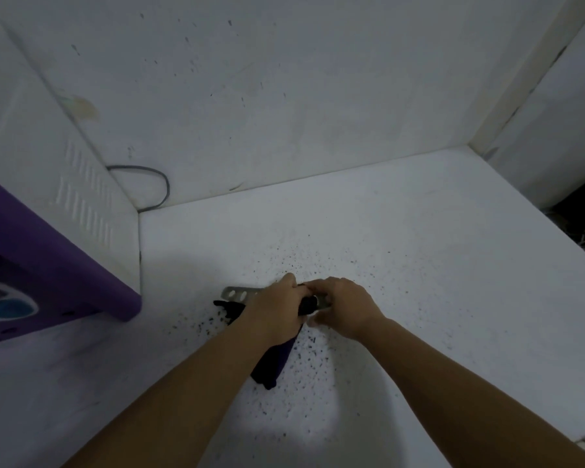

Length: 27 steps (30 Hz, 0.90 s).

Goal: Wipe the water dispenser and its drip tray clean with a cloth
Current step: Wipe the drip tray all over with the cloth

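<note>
Head view: both hands meet over a white speckled surface (419, 265). Left hand (277, 309) is clamped on a dark cloth (274, 363); the cloth's free end trails back toward the body along the left forearm. Right hand (341, 307) is pinched on the near end of a perforated metal strip (238, 293), probably the drip tray grille. The two hands are touching, thumbs together. Strip's long axis runs left-right, its bare end sticking out beyond the left hand. Cloth appears bunched around the strip's middle; exact contact is hidden under the fingers.

Water dispenser (58, 238), purple front and white side, stands well left of the hands, nearer the left arm. A grey cord (156, 177) loops behind it.

Judgement: the grille is being wiped; the dispenser body is yet to be reached. Nothing container-like shows contents.
</note>
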Each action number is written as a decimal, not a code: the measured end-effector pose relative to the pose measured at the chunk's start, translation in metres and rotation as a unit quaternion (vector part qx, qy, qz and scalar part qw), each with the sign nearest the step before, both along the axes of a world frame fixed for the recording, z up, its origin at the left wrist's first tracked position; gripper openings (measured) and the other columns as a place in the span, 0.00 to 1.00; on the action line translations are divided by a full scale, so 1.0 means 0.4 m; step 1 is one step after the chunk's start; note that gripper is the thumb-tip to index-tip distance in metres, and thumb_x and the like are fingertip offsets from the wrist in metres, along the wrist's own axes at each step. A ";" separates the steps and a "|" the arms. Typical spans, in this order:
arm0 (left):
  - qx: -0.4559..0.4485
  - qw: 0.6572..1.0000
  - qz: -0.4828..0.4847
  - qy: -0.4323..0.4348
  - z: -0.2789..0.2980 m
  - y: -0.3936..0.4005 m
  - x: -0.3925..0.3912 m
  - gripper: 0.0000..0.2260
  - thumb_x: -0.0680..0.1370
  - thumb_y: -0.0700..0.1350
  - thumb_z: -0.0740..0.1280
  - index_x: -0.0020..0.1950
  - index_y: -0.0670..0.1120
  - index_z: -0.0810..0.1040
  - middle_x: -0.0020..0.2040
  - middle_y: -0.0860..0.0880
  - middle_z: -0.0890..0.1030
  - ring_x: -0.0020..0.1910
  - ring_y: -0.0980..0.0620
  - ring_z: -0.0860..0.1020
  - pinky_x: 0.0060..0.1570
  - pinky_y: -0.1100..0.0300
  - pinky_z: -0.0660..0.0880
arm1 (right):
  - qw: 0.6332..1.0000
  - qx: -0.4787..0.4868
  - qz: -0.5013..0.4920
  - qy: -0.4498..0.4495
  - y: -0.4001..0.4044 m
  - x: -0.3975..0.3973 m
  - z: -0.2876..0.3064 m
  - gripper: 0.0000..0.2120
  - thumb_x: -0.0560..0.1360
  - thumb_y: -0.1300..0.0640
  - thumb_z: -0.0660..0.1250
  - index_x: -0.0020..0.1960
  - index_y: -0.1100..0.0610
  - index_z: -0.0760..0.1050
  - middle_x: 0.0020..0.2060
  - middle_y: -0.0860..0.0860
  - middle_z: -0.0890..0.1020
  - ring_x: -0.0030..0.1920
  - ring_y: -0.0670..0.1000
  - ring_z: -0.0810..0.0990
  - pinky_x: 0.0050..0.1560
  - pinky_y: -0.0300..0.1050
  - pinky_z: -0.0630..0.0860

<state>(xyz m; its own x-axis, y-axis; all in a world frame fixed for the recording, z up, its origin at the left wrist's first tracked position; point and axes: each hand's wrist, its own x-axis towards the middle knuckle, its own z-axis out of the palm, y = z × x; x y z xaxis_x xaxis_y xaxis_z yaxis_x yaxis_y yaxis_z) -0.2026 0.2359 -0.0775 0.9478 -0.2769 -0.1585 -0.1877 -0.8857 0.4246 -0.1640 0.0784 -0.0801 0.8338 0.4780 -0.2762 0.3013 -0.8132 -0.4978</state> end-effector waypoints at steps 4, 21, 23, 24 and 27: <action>0.113 0.991 -0.053 -0.039 -0.004 -0.006 0.003 0.17 0.77 0.48 0.63 0.66 0.47 0.71 0.56 0.47 0.68 0.49 0.49 0.73 0.41 0.57 0.72 | 0.999 0.029 -0.035 0.031 -0.033 0.016 -0.012 0.27 0.62 0.59 0.79 0.59 0.48 0.76 0.51 0.48 0.82 0.49 0.48 0.79 0.46 0.35 0.72; -0.146 0.981 0.117 -0.046 0.024 -0.016 0.021 0.14 0.74 0.43 0.71 0.59 0.47 0.78 0.54 0.49 0.81 0.52 0.50 0.78 0.53 0.60 0.74 | 0.999 0.015 -0.044 -0.004 -0.036 0.017 -0.025 0.28 0.62 0.54 0.79 0.60 0.50 0.76 0.50 0.49 0.77 0.48 0.48 0.72 0.44 0.41 0.65; -0.114 0.985 0.099 -0.078 0.000 -0.025 0.008 0.14 0.75 0.41 0.68 0.61 0.45 0.78 0.54 0.46 0.81 0.53 0.47 0.78 0.53 0.55 0.75 | 0.999 0.018 -0.043 -0.004 -0.040 0.015 -0.025 0.27 0.62 0.54 0.80 0.59 0.50 0.76 0.50 0.49 0.77 0.49 0.50 0.73 0.44 0.40 0.65; -0.095 0.988 0.074 -0.092 -0.012 -0.027 -0.001 0.13 0.76 0.39 0.66 0.60 0.43 0.79 0.52 0.45 0.80 0.51 0.46 0.77 0.50 0.52 0.76 | 0.999 0.026 -0.048 -0.001 -0.042 0.014 -0.025 0.27 0.61 0.54 0.80 0.58 0.50 0.76 0.49 0.49 0.78 0.50 0.50 0.75 0.44 0.40 0.65; -0.039 0.989 -0.003 -0.140 -0.039 -0.026 -0.009 0.09 0.73 0.34 0.64 0.50 0.39 0.81 0.44 0.44 0.77 0.41 0.45 0.75 0.33 0.53 0.76 | 0.995 0.062 -0.082 0.012 -0.048 0.011 -0.028 0.23 0.59 0.55 0.81 0.48 0.50 0.74 0.44 0.46 0.78 0.44 0.48 0.75 0.38 0.36 0.67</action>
<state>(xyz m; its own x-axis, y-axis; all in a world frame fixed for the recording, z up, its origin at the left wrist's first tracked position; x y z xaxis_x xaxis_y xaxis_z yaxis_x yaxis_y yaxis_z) -0.2063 0.2255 -0.0929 0.9495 -0.2843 0.1325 -0.3136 -0.8505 0.4223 -0.1596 0.0592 -0.0914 0.8974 0.3676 -0.2441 0.1569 -0.7828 -0.6022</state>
